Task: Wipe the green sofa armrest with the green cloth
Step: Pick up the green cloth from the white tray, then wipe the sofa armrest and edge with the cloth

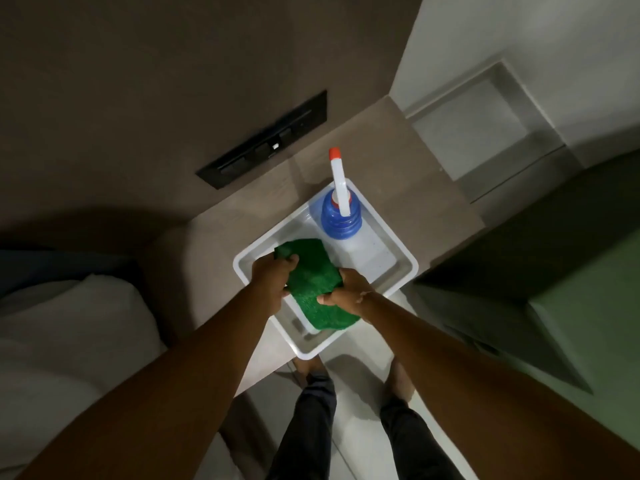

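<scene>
A folded green cloth (313, 277) lies over the near part of a white tray (403, 252) on a brown side table. My left hand (272, 280) grips the cloth's left edge. My right hand (348, 291) grips its right edge, thumb on top. The green sofa (585, 306) stands at the right, its dark armrest (485, 317) close beside the tray.
A blue spray bottle (341, 214) with a white nozzle and orange tip stands in the tray's far corner. A black switch panel (263, 143) is set in the brown wall behind. A white pillow (69, 323) lies at the left. My legs (311, 427) stand on pale floor tiles below.
</scene>
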